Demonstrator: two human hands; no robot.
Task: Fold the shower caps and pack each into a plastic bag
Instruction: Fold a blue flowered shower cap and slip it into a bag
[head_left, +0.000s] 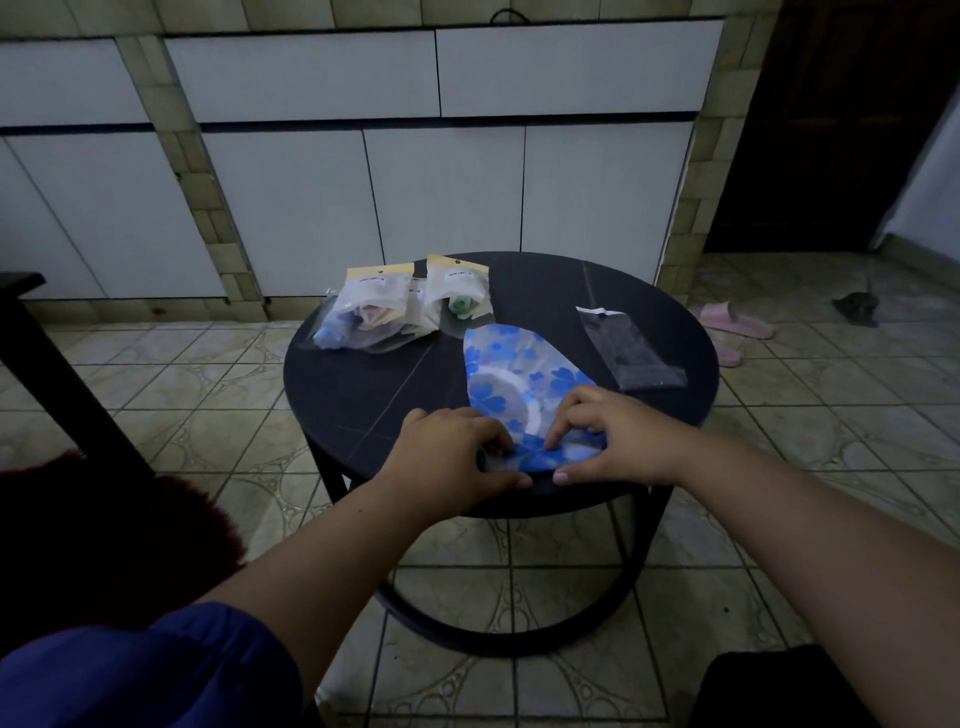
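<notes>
**Both hands pinching the near edge of the floral cap**

I see a round dark tabletop (363, 395) standing on a tiled floor in front of white cabinet doors. On it lies a translucent shower cap with a blue flower print (511, 371), flattened into a rough fan that narrows toward me; its near end reaches the front rim of the tabletop.

Left hand (457, 452): fingers curled down onto the cap's near left corner, thumb along the tabletop's rim, pinching the plastic. Right hand (608, 431): fingers bent onto the near right part of the cap, thumb at the rim below it, also pinching. The two hands sit just beside each other, fingertips nearly meeting over the cap.

To the right of the cap, apart from it, lies an empty clear plastic bag (628, 348) with a white strip at its far end. At the far left of the tabletop sit two filled clear packets with yellow header cards (410, 306), side by side; their contents are too dim to name.

A pair of pink slippers (727, 327) rests on the floor beyond the tabletop's right side.
</notes>
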